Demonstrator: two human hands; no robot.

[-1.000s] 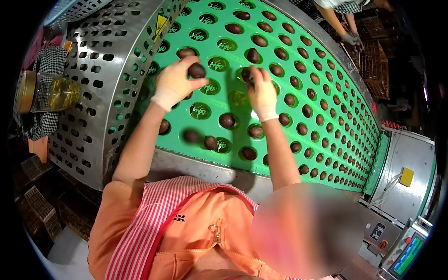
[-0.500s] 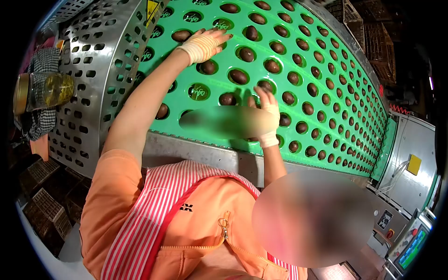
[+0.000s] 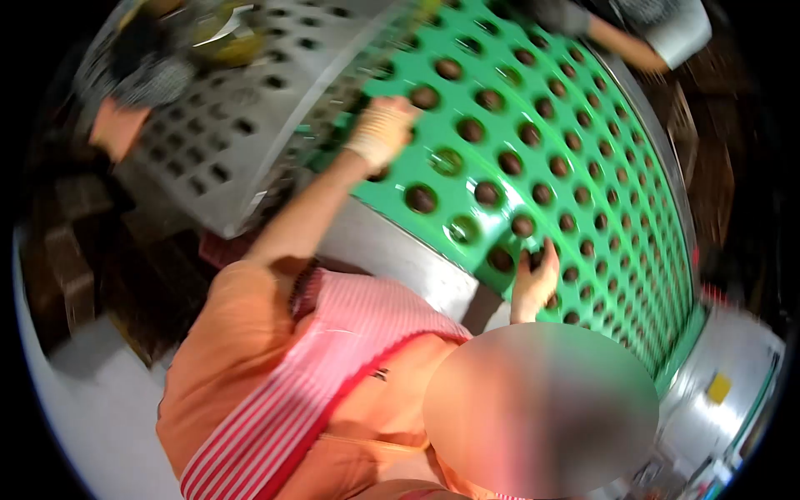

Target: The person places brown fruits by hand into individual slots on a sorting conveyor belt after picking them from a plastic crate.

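Note:
A green panel (image 3: 454, 185) is covered with rows of round cups, most of them holding dark brown egg-shaped things (image 3: 511, 162). Over the panel's near left part is my left hand (image 3: 385, 132), in a pale fingerless wrap. Its fingers are curled beside one brown egg-shaped thing (image 3: 425, 97), and blur hides what they hold, if anything. Near the front edge, my right hand (image 3: 536, 282) pinches a dark brown egg-shaped thing (image 3: 536, 259) between thumb and fingers. Between my hands, a cup (image 3: 447, 162) and another nearer me have no brown thing in them.
A perforated metal guard (image 3: 225, 125) borders the panel on the left, with a jar (image 3: 229, 35) of yellow contents above it. A metal ledge (image 3: 400, 250) runs along the front. Another person's forearm (image 3: 627, 43) and dark-gloved hand (image 3: 560, 15) reach in at the far right. Brown crates (image 3: 708, 158) stand behind.
The view has swung, blurring the picture. My left hand has gone from flat and spread to curled; my right fingers have closed on a brown egg-shaped thing. Another person's arm has appeared.

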